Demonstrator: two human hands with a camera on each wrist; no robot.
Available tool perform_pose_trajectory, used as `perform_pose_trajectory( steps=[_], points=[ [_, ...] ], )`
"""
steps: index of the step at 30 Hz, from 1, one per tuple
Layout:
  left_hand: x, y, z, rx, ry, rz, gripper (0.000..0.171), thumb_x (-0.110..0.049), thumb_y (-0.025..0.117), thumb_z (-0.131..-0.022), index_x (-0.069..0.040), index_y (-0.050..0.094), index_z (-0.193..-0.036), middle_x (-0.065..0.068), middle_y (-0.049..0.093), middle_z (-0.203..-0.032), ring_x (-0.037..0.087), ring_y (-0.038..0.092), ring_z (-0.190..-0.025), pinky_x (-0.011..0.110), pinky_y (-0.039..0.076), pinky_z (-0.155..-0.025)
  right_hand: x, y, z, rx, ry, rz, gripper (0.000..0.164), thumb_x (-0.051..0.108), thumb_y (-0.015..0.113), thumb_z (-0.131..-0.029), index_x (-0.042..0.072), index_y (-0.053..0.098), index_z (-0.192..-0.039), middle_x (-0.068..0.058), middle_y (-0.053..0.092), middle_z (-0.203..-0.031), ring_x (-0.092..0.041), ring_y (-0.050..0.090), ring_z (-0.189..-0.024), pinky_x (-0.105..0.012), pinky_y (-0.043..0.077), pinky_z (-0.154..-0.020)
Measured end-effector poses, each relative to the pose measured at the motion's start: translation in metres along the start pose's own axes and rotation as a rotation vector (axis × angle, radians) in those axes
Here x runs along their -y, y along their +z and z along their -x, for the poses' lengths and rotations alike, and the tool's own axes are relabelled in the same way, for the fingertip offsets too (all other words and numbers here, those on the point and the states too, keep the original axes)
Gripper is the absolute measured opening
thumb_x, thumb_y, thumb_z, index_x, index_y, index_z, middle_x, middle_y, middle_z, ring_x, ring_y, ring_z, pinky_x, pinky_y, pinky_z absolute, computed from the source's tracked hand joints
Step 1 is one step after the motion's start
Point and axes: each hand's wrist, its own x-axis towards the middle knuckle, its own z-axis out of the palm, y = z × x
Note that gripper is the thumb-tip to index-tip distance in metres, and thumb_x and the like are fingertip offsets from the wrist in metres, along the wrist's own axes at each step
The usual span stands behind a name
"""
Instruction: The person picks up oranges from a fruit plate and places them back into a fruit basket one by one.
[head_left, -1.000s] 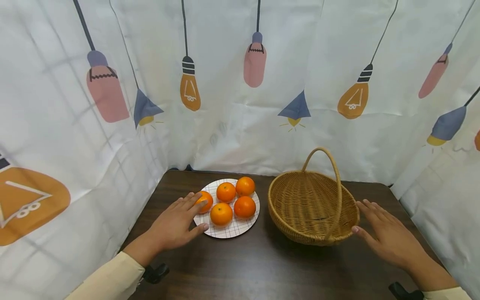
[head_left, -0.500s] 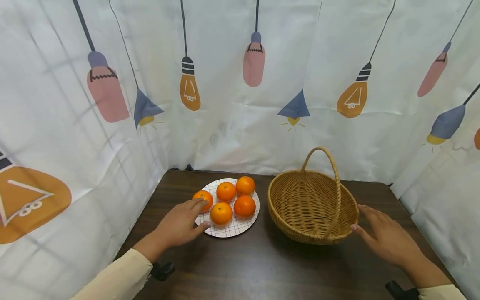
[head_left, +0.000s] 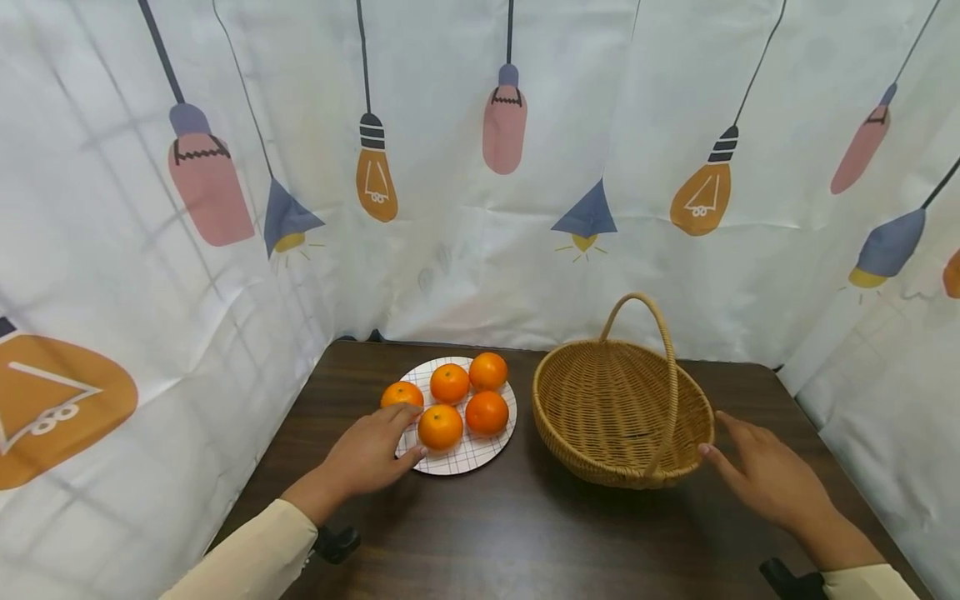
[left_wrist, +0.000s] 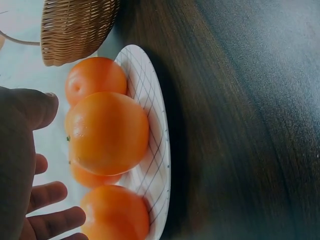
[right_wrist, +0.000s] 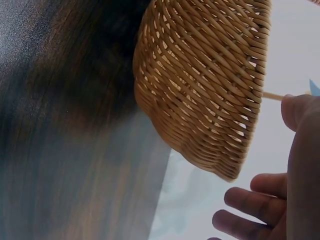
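Several oranges (head_left: 440,427) lie on a round white plate with a grid pattern (head_left: 480,454) at the left of the table. My left hand (head_left: 370,452) hovers at the plate's near left edge, thumb and fingers spread around the front orange (left_wrist: 107,134) without gripping it. To the right stands a wicker basket (head_left: 600,417) with a tall arched handle (head_left: 670,375); nothing lies inside it. Beside its right rim is my right hand (head_left: 772,479), fingers extended. In the right wrist view, the fingers (right_wrist: 255,205) appear apart from the basket's woven wall (right_wrist: 205,85).
All this is on a dark brown wooden table (head_left: 480,542). White curtains (head_left: 465,250) printed with lamps and bulbs enclose its back and sides. A black strap mount (head_left: 336,546) sits on the left wrist, with another mount (head_left: 791,579) on the right.
My left hand has shifted right, from over the leftmost orange toward the front one. The right hand stays by the basket with hardly any movement. Oranges, plate and basket have not moved.
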Motion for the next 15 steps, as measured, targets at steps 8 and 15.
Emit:
perform_pose_trajectory(
  steps=[8,15],
  points=[
    [0.0028,0.0072,0.0005,-0.001,-0.023,0.013,0.064,-0.043,0.072,-0.094,-0.008,0.054,-0.143,0.012,0.059,-0.14,0.034,0.062,-0.12,0.055,0.048,-0.102,-0.002,0.0061,-0.0027,0.018,0.037,0.0,0.08,0.055,0.048,-0.105,-0.012,0.042,-0.147,-0.038,0.051,-0.138,-0.058,0.051,-0.12,-0.072,0.044,-0.088],
    [0.002,0.01,-0.0012,0.014,-0.041,0.033,0.063,-0.044,0.072,-0.094,-0.009,0.054,-0.143,0.011,0.06,-0.14,0.033,0.061,-0.12,0.054,0.047,-0.103,-0.0036,0.0072,-0.0014,0.046,0.063,0.007,0.081,0.057,0.046,-0.105,-0.013,0.042,-0.147,-0.039,0.05,-0.139,-0.06,0.05,-0.119,-0.072,0.044,-0.087]
  ],
)
